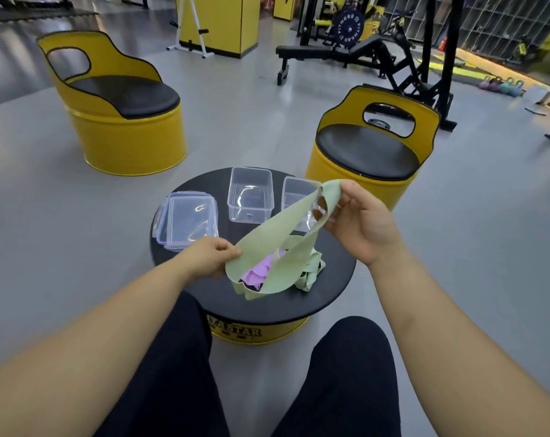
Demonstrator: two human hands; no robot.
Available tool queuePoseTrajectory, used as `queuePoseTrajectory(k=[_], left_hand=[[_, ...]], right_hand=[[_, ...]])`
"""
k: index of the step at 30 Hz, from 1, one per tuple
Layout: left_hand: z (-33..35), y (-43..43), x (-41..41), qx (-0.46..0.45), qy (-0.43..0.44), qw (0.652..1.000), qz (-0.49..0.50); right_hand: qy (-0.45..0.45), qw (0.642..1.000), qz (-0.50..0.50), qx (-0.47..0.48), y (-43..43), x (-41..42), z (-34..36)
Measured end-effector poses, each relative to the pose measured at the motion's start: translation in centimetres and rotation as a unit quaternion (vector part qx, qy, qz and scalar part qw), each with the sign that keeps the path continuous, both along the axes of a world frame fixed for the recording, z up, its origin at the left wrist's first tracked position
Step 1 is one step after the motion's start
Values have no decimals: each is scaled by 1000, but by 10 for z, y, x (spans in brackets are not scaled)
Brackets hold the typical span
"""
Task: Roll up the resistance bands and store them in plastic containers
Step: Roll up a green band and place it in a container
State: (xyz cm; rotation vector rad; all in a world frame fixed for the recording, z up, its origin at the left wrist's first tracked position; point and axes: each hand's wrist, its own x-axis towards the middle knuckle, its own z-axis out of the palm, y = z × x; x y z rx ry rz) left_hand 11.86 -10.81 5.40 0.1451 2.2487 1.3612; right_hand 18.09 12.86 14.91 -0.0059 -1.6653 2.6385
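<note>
Gym, round black worktop point(317, 298) | left hand point(211, 257) and right hand point(360, 220) each pinch the flat pale-green rubber resistance band point(276, 239), unrolled, between them | clear plastic containers point(251, 216) beyond hands look empty; rolling not begun.

Limp pale green band point(273, 234) aloft, purple band point(257, 270) beneath, clear containers point(250, 197) behind

- A gym: a black weight bench point(328, 53) is standing on the grey floor point(235, 115).
- A plate marked "FITNESS" point(348, 28) is showing behind it.
- Kettlebells point(500, 85) are sitting farther right.
</note>
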Motion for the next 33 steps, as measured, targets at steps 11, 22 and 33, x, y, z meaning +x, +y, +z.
queuePoseTrajectory(k=[11,22,33], left_hand=[[-32,0,8,-118,194,972,56],[-46,4,9,78,-41,974,211],[-8,2,-4,376,-231,845,301]], right_hand=[[-57,996,-57,-28,12,4,-24],[-52,997,-42,-26,4,-4,-26],[-54,987,-68,-134,17,13,-25]])
